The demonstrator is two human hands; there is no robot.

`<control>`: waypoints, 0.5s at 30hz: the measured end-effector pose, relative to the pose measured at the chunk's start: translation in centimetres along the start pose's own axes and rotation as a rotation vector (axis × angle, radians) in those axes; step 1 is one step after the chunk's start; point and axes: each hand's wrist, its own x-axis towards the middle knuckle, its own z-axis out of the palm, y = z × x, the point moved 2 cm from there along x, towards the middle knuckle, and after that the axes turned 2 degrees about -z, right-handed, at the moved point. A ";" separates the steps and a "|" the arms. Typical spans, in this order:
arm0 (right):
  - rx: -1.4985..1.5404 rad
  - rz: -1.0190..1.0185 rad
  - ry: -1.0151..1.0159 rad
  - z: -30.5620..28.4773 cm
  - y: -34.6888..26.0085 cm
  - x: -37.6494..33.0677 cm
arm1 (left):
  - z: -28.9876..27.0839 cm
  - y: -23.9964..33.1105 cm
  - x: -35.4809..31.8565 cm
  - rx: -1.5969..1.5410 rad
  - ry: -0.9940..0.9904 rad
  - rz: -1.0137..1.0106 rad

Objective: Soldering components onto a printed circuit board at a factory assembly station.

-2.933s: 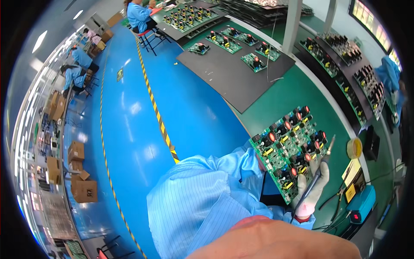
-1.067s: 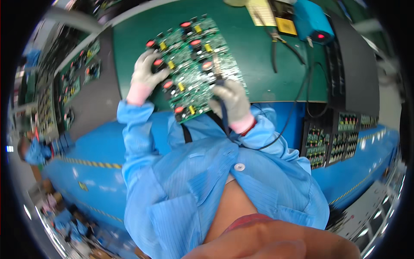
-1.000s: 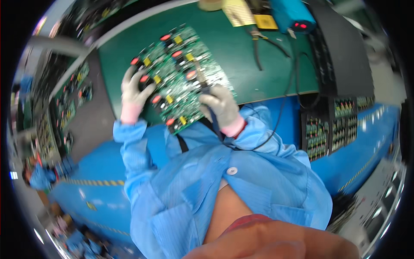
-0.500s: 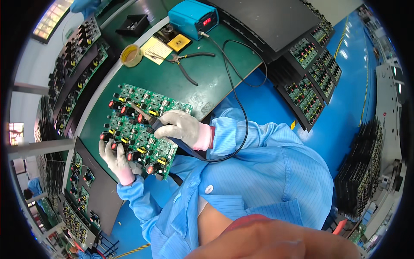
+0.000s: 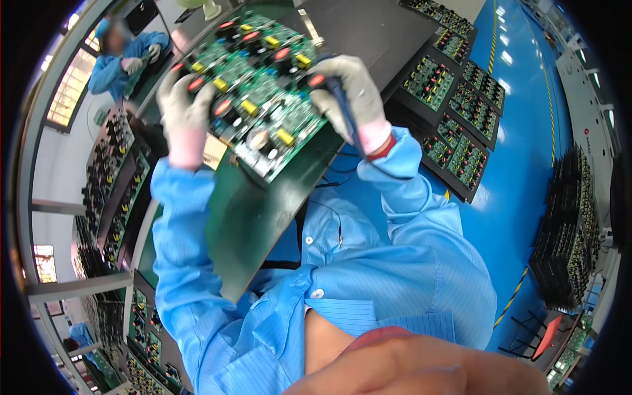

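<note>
A green circuit board (image 5: 289,105) is lifted above the bench, tilted, packed with red-topped black parts, yellow blocks and a pale round part. My gloved left hand (image 5: 183,115) grips its left edge, fingers bent over the components. At the opposite edge is my gloved right hand (image 5: 359,92), closed round the dark blue handle of a soldering iron (image 5: 347,115). The iron's metal tip points up and away, past the board's far right corner. My right fingers also reach the board's edge; how firmly they hold it is hard to see.
The green bench (image 5: 230,224) runs below the board, with a yellow pad (image 5: 214,151) partly hidden by it. Dark trays of boards (image 5: 428,82) stand to the right, and racked boards (image 5: 108,171) to the left. At upper left a co-worker (image 5: 128,59) in blue handles a board.
The board has come up off the bench and moved farther away, carried by both hands. The soldering iron, earlier over the board, now points away past its far right corner.
</note>
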 end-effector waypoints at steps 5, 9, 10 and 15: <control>-0.043 0.320 0.133 -6.2 11.9 2.9 | 16.2 2.3 7.2 -0.195 0.033 -0.111; -0.175 0.327 0.154 -10.2 18.3 4.7 | 26.0 4.5 10.0 -0.237 -0.031 -0.259; -0.223 0.313 0.145 -10.7 19.6 5.4 | 27.7 4.6 10.6 -0.252 -0.038 -0.287; -0.317 0.381 0.100 -14.4 26.2 7.4 | 35.0 6.8 13.4 -0.297 -0.119 -0.380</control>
